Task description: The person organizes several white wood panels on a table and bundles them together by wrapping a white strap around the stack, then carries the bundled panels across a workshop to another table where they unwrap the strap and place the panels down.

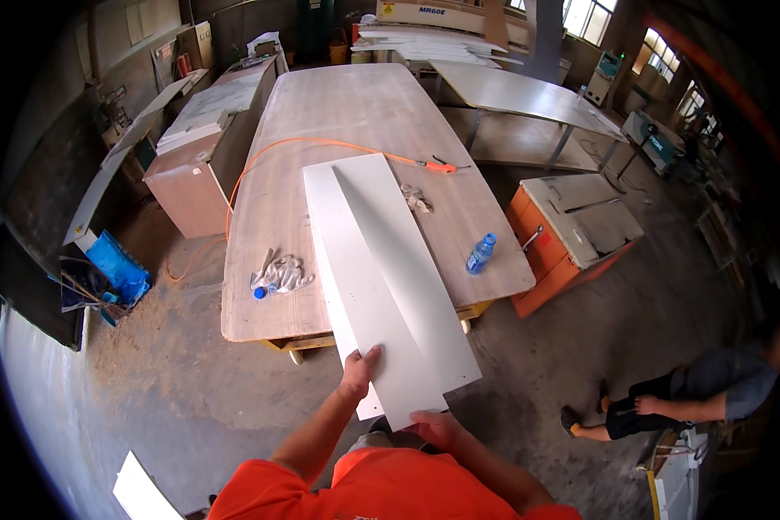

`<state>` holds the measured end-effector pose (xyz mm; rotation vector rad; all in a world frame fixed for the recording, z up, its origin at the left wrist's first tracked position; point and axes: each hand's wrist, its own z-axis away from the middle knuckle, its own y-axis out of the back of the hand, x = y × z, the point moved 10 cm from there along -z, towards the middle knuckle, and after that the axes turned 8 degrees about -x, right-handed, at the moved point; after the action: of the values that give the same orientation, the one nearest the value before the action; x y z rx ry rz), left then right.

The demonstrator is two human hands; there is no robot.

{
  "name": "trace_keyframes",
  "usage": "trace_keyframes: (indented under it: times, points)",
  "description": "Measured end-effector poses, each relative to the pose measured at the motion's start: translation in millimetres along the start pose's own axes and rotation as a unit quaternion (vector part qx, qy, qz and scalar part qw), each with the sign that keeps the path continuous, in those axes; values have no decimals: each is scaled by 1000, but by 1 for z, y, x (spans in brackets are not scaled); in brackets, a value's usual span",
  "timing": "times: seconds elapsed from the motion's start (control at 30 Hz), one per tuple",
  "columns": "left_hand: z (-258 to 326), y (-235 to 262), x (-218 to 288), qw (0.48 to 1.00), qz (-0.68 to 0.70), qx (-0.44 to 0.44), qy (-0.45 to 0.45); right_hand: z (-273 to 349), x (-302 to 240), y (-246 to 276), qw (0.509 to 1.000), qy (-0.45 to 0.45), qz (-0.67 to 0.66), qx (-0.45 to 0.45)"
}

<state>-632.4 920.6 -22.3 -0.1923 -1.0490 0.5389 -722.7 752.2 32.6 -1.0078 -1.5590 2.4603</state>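
A long narrow white panel (388, 334) lies lengthwise over a wider white panel (446, 342), its near end tilted up and casting a shadow. My left hand (360, 373) is closed on the narrow panel's left edge, thumb on top. At the near right corner, my right hand (435, 428) grips the same panel, its fingers partly hidden. The wider panel rests on a wood-patterned table (321, 104) and sticks out past the near edge, with small holes near its corners.
On the table are a blue-labelled bottle (480, 254), crumpled gloves (286, 273), a blue cap (260, 294) and an orange air gun (438, 165) on its hose. An orange cabinet (542, 243) stands to the right. A person (693, 394) is at the lower right.
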Motion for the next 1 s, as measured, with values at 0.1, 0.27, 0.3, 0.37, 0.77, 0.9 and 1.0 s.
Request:
trace_keyframes:
  times: [0.1,0.27,0.3,0.37,0.77,0.9,1.0]
  points:
    - [-24,26,12,1000,1,-9,-18,-22,10,-3,998,-44,10,35]
    - [-23,92,9,835,-520,180,-20,11,85,67,934,-270,93,216]
    - [-25,110,-16,868,-467,168,-3,16,83,67,932,-262,105,227]
    - [-27,139,-72,922,-359,135,44,44,83,69,926,-250,117,259]
    - [-16,128,-109,932,-324,119,113,185,133,194,848,-21,48,527]
    - [-22,135,-112,910,-362,124,158,238,151,191,812,23,92,576]
    - [-34,156,-126,937,-291,104,162,272,197,201,799,69,50,595]
